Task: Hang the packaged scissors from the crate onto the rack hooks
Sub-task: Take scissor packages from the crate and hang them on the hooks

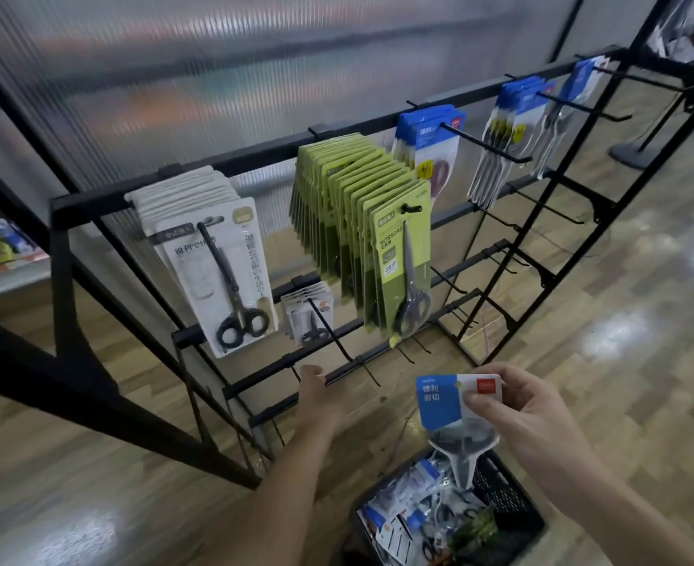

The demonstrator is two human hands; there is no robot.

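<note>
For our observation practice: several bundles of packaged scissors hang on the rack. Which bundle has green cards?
The thick green bundle on the top rail, second from left, between the white bundle and the blue-topped bundles.

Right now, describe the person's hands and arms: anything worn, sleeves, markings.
The left hand and right hand are bare: no gloves, no rings that show. The left forearm and right forearm are bare as well; no sleeve, watch or wristband is in view.

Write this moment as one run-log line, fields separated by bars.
right hand: pinches blue scissors pack above crate | left hand: open, extended low toward rack
</note>
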